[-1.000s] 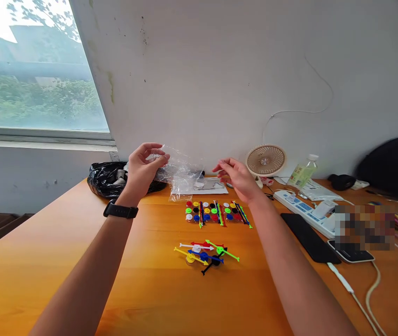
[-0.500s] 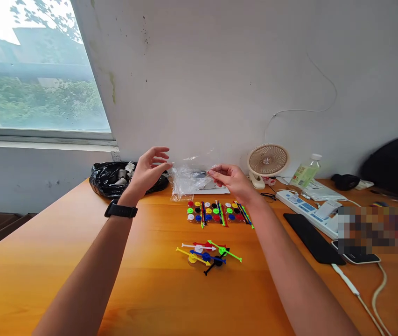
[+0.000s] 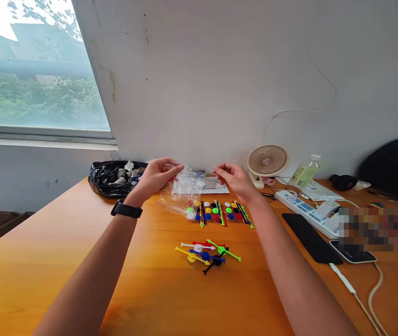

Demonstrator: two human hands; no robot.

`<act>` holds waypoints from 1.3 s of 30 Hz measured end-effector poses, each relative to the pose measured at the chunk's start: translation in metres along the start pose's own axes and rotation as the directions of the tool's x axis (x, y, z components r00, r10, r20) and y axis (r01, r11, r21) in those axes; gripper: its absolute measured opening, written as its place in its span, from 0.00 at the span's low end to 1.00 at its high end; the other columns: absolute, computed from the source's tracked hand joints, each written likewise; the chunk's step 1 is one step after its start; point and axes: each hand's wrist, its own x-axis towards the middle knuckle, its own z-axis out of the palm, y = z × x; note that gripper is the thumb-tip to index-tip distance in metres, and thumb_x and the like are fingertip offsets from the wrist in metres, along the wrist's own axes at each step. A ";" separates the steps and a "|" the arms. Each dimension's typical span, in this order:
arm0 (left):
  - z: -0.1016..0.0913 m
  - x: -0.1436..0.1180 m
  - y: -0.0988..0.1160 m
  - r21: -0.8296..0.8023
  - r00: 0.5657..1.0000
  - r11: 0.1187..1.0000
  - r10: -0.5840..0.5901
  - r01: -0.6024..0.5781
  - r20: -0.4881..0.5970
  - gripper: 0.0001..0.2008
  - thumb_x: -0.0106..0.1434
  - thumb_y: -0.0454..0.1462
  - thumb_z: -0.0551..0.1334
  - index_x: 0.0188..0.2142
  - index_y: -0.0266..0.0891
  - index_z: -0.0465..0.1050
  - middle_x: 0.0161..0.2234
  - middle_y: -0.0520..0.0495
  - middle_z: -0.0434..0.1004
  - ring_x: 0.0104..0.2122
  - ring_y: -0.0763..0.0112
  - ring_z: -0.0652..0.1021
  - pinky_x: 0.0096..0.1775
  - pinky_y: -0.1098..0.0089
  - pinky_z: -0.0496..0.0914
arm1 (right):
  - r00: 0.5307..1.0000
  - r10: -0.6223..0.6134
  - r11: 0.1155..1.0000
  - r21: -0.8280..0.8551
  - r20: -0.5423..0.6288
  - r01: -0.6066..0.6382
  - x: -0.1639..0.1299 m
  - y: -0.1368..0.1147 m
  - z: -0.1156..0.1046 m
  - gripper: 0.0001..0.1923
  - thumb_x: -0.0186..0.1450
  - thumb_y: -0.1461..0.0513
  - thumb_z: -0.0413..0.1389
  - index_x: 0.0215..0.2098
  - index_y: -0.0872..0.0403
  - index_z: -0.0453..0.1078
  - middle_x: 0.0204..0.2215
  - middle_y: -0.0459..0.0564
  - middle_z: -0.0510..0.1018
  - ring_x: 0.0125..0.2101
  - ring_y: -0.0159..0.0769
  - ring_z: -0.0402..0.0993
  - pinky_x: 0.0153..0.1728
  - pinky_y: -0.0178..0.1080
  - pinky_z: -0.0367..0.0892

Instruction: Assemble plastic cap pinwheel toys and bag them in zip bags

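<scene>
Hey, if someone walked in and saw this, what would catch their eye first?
Probably the two hands raised mid-table: the left hand and right hand stretch a clear plastic bag between them. Just below lie rows of bright buttons and sticks, with a loose colourful pile nearer on the orange table.

Clear crinkly plastic bag [image 3: 185, 189] — glossy; smooth varnished wood table [image 3: 62, 261]; shiny black plastic sack [image 3: 106, 179].

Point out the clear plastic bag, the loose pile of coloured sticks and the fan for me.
Clear bag [image 3: 184, 189], head view: middle of the sheet hanging below the left hand.
Stick pile [image 3: 206, 254], head view: blue piece at the pile's centre.
Fan [image 3: 267, 160], head view: centre of the round grille.
</scene>
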 end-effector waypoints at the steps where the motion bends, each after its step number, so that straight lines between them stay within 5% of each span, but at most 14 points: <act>1: 0.001 -0.001 0.001 -0.004 1.000 1.000 -0.004 0.004 -0.003 0.18 0.61 0.50 0.73 0.36 0.39 0.78 0.22 0.52 0.73 0.22 0.75 0.74 0.23 0.76 0.64 | 1.000 0.016 0.999 0.028 -0.008 -0.016 -0.001 -0.001 0.002 0.22 0.60 0.43 0.69 0.35 0.52 0.77 0.31 0.47 0.78 0.30 0.32 0.69 0.31 0.36 0.65; 4: 0.009 -0.003 0.006 -0.014 0.999 1.000 0.026 -0.026 0.048 0.18 0.63 0.50 0.72 0.34 0.38 0.76 0.23 0.51 0.75 0.24 0.75 0.75 0.26 0.75 0.67 | 0.994 0.049 0.996 0.070 0.099 -0.056 -0.004 -0.003 0.016 0.24 0.59 0.45 0.70 0.45 0.50 0.77 0.43 0.51 0.82 0.39 0.36 0.76 0.39 0.37 0.71; 7: 0.013 -0.003 0.009 -0.018 0.995 0.997 0.075 -0.074 0.069 0.17 0.64 0.50 0.71 0.33 0.38 0.77 0.28 0.47 0.80 0.26 0.74 0.75 0.29 0.74 0.69 | 0.984 0.038 0.995 0.081 0.175 -0.052 -0.006 -0.001 0.028 0.23 0.56 0.47 0.73 0.40 0.52 0.78 0.36 0.49 0.81 0.37 0.35 0.76 0.40 0.38 0.72; 10: 0.000 0.002 0.008 -0.059 0.991 0.996 0.062 -0.069 -0.122 0.17 0.65 0.50 0.70 0.33 0.38 0.78 0.30 0.46 0.80 0.27 0.73 0.76 0.30 0.73 0.70 | 0.989 0.024 0.995 0.088 0.146 -0.037 -0.004 0.002 0.025 0.20 0.55 0.48 0.73 0.34 0.53 0.79 0.30 0.46 0.79 0.33 0.33 0.73 0.38 0.38 0.70; 14: -0.029 0.005 0.014 -0.075 0.907 0.993 0.050 -0.089 -0.418 0.15 0.63 0.50 0.70 0.35 0.40 0.78 0.33 0.46 0.82 0.28 0.74 0.78 0.28 0.74 0.69 | 0.995 0.027 0.998 0.050 0.096 -0.032 -0.002 -0.002 0.010 0.19 0.55 0.49 0.73 0.33 0.53 0.79 0.28 0.45 0.76 0.30 0.32 0.69 0.35 0.37 0.67; 17: -0.031 -0.001 0.027 0.037 0.930 0.988 0.156 -0.152 -0.333 0.15 0.66 0.50 0.69 0.40 0.41 0.80 0.41 0.44 0.84 0.35 0.70 0.81 0.33 0.73 0.73 | 0.980 0.028 0.998 -0.053 0.197 -0.018 -0.006 -0.011 0.010 0.17 0.58 0.49 0.71 0.33 0.53 0.78 0.29 0.45 0.76 0.31 0.33 0.68 0.34 0.37 0.65; 20: -0.014 -0.010 0.040 0.226 0.972 0.951 0.227 -0.210 -0.054 0.15 0.65 0.49 0.70 0.44 0.43 0.82 0.45 0.44 0.84 0.42 0.66 0.81 0.39 0.70 0.75 | 0.950 0.023 0.986 -0.166 0.311 0.030 -0.013 -0.021 0.021 0.17 0.62 0.48 0.68 0.34 0.52 0.78 0.29 0.45 0.75 0.31 0.33 0.67 0.32 0.37 0.61; 24: 0.007 -0.016 0.047 0.359 0.966 0.906 0.154 -0.222 0.210 0.13 0.61 0.48 0.72 0.35 0.41 0.84 0.32 0.46 0.83 0.32 0.66 0.80 0.32 0.69 0.72 | 0.950 -0.018 0.971 -0.221 0.311 0.091 -0.019 -0.030 0.028 0.17 0.64 0.47 0.65 0.35 0.52 0.78 0.29 0.45 0.74 0.32 0.34 0.67 0.34 0.38 0.61; 26: 0.005 -0.014 0.045 0.313 0.974 0.929 0.153 -0.199 0.168 0.15 0.64 0.49 0.70 0.31 0.40 0.83 0.28 0.47 0.82 0.29 0.68 0.78 0.30 0.69 0.71 | 0.958 -0.026 0.970 -0.226 0.284 0.094 -0.019 -0.030 0.023 0.17 0.63 0.47 0.67 0.34 0.52 0.78 0.31 0.46 0.76 0.34 0.35 0.70 0.37 0.39 0.63; 32: -0.032 -0.008 0.035 0.144 0.953 0.977 0.191 -0.160 -0.233 0.14 0.63 0.49 0.72 0.33 0.40 0.83 0.29 0.46 0.81 0.26 0.71 0.77 0.27 0.71 0.69 | 0.981 -0.015 0.992 -0.117 0.196 0.038 -0.013 -0.028 -0.001 0.17 0.57 0.50 0.72 0.33 0.51 0.78 0.36 0.49 0.81 0.41 0.40 0.75 0.45 0.42 0.69; 39: -0.040 -0.003 0.017 0.068 0.976 0.997 0.037 -0.022 -0.215 0.16 0.63 0.50 0.71 0.32 0.39 0.81 0.30 0.44 0.82 0.25 0.72 0.75 0.27 0.71 0.67 | 0.999 0.008 0.991 0.132 0.039 -0.013 -0.011 -0.029 0.002 0.18 0.54 0.55 0.74 0.39 0.50 0.76 0.35 0.47 0.79 0.39 0.40 0.77 0.45 0.44 0.74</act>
